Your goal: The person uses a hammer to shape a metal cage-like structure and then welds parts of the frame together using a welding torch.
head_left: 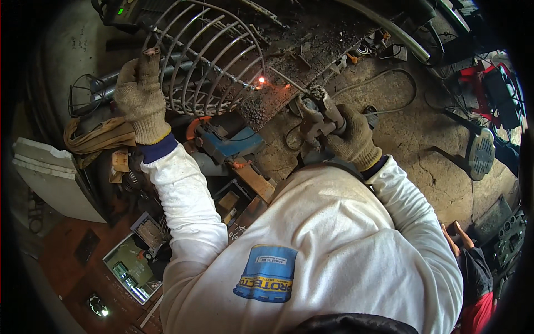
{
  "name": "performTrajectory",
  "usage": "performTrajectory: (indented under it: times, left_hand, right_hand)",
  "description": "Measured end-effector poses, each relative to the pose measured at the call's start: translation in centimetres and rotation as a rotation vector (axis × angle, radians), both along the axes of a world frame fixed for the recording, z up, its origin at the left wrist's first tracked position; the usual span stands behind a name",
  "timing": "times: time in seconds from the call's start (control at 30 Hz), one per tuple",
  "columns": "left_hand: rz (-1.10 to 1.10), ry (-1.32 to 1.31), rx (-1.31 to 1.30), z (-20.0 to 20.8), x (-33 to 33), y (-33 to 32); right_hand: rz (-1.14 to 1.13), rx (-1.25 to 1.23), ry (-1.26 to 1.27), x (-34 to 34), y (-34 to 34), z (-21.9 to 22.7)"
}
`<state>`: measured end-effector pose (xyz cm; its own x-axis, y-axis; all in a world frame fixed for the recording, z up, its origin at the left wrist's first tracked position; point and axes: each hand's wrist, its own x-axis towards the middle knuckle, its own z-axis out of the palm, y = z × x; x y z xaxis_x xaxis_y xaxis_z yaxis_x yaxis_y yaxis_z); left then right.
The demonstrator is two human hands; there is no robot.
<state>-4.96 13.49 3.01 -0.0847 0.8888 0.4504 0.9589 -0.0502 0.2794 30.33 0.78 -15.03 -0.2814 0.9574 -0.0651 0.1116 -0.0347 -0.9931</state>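
My left hand (140, 103), in a worn tan knit glove, is closed at the left rim of a round cage of bent metal rods (214, 58). One finger stretches up along that rim, its bare tip showing through the glove; the other fingers are partly hidden. In my gloved right hand (354, 136) is a welding electrode holder (320, 118), gripped around its body. A thin welding rod (286, 79) runs from its jaws toward the cage's lower right edge. Close to the rod's tip shines a bright orange-white spot (261, 80), with a red glow beside it.
Dark grit and slag (258, 108) lie on the work surface under the cage. A blue power tool (233, 143) sits just below it. Cables (409, 92) loop over the floor to the right, near a footed metal stand (479, 155). Another person's arm (463, 236) shows at far right.
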Motion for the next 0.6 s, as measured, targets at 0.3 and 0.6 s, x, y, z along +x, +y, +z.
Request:
performTrajectory:
  times: [0.3, 0.6]
  left_hand:
    - [-0.191, -0.228, 0.074, -0.6, -1.3, -0.2]
    - [0.016, 0.024, 0.056, 0.4, 1.5, -1.2]
  right_hand:
    - [0.045, -0.033, 0.016, -0.2, 0.1, 0.8]
    - [0.001, 0.008, -0.001, -0.8, 0.1, 0.3]
